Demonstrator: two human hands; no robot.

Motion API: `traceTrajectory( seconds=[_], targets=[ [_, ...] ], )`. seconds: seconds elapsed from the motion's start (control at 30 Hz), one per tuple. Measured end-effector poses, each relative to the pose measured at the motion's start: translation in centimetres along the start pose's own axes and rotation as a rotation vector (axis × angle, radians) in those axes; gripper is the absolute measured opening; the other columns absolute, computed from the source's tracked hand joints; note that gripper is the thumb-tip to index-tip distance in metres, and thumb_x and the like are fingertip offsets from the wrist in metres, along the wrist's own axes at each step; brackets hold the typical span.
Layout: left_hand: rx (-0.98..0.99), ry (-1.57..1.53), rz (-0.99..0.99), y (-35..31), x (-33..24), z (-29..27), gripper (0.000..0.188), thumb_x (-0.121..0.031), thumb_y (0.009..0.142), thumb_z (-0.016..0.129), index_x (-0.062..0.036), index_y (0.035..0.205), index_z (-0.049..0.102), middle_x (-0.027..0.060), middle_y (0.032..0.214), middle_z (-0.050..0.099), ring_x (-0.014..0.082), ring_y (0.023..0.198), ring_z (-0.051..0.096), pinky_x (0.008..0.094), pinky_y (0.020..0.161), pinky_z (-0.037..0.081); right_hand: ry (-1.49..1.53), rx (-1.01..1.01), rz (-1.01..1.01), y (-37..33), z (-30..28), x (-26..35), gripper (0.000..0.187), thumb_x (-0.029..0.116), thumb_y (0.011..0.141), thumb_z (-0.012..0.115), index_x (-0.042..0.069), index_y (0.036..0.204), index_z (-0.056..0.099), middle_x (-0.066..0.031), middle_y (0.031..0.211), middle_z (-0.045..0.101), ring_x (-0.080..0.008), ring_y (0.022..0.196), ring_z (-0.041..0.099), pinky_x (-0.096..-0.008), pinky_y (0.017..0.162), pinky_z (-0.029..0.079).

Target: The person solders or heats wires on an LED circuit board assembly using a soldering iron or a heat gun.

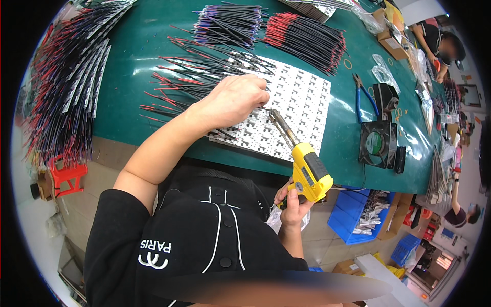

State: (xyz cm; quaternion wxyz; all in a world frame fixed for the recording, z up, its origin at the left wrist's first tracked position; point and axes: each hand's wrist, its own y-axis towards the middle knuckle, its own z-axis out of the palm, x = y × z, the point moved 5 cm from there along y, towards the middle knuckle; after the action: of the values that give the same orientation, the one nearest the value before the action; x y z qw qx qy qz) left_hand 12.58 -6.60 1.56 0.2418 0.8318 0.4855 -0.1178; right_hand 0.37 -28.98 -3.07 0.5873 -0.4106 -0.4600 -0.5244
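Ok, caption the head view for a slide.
Left hand over a white board, right hand holding a yellow soldering gun.

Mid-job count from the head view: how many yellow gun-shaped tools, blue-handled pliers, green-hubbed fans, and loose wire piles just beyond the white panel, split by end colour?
Yellow gun-shaped tool: 1, in the right hand
Blue-handled pliers: 1
Green-hubbed fan: 1
Purple-blue-ended wire pile: 1
Red-ended wire pile: 1
Total: 5
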Motion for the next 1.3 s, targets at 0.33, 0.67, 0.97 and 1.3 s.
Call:
traceTrajectory(
  seconds=[0.33,0.67,0.97,1.3],
  targets=[
    [-0.002,0.034,0.008,0.0,-0.2,-0.1,0.008,-0.008,0.073,0.066,-0.0034,0.078,0.061,0.0077,0.078,0.054,0.0270,0.082,0.056,0.0373,0.068,0.047,-0.004,-0.079,-0.024,0.5,0.0,0.5,0.048,0.018,0.089,0.052,-0.013,0.122,0.036,-0.0084,0.059,0.048,-0.0141,0.043,0.046,-0.0252,0.040,0.042],
    [-0.245,0.071,0.058,5.6,0.9,-6.2,0.004,-0.008,0.076,0.064,-0.0038,0.077,0.065,0.0095,0.076,0.060,0.0290,0.080,0.054,0.0381,0.073,0.047,0.131,-0.177,-0.157,1.9,-1.9,2.1,0.051,0.024,0.090,0.048,-0.013,0.122,0.034,-0.0077,0.056,0.046,-0.0157,0.040,0.046,-0.0271,0.040,0.041],
    [0.011,0.163,-0.084,17.9,6.7,3.3,0.022,-0.014,0.070,0.072,-0.0064,0.089,0.065,0.0150,0.089,0.064,0.0328,0.089,0.060,0.0421,0.079,0.048,0.212,-0.275,-0.184,1.3,-2.7,2.0,0.050,0.025,0.087,0.054,-0.010,0.120,0.038,-0.0081,0.055,0.046,-0.0161,0.040,0.044,-0.0270,0.039,0.039],
    [0.035,0.174,-0.077,20.1,7.8,6.5,0.021,-0.010,0.068,0.075,-0.0051,0.082,0.060,0.0117,0.088,0.060,0.0316,0.095,0.056,0.0416,0.079,0.046,0.246,-0.277,-0.206,0.9,-4.3,2.2,0.044,0.011,0.089,0.048,-0.008,0.127,0.036,-0.0072,0.060,0.050,-0.0133,0.045,0.047,-0.0253,0.043,0.044]
  ],
)
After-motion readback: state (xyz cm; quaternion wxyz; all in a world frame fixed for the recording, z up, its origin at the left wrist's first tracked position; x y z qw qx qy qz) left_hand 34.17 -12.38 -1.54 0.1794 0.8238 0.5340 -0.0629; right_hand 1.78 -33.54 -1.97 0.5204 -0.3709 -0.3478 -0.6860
